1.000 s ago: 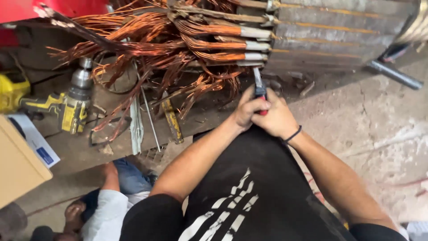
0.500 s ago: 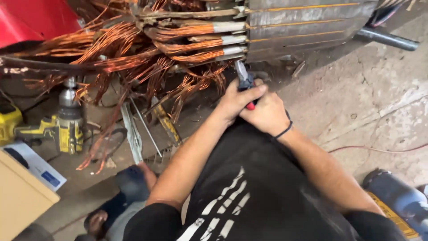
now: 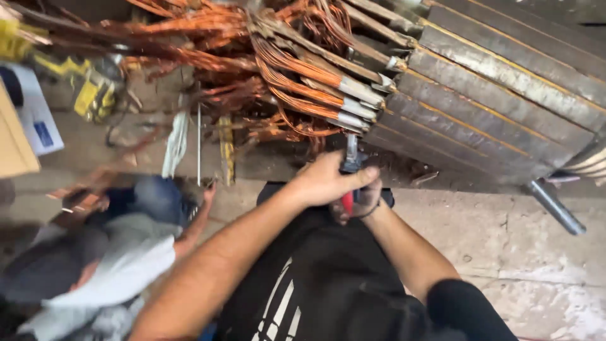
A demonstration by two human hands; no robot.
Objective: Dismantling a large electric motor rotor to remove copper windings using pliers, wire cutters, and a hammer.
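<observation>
A red-handled cutting tool (image 3: 349, 169) is clasped in a closed grip by the left hand (image 3: 325, 182), with the right hand (image 3: 360, 201) wrapped around its lower handle. Its jaws are raised to the copper windings (image 3: 303, 82) projecting from the steel stator core (image 3: 499, 95). Cutting appears under way; a firm squeeze is judged necessary next.

Pale, stained concrete floor (image 3: 530, 252) is spreading across the right side, scuffed and dusty under even daylight. A grey metal pipe (image 3: 555, 207) is lying on it, and a tan cardboard box (image 3: 14, 139) is sitting at the left edge.
</observation>
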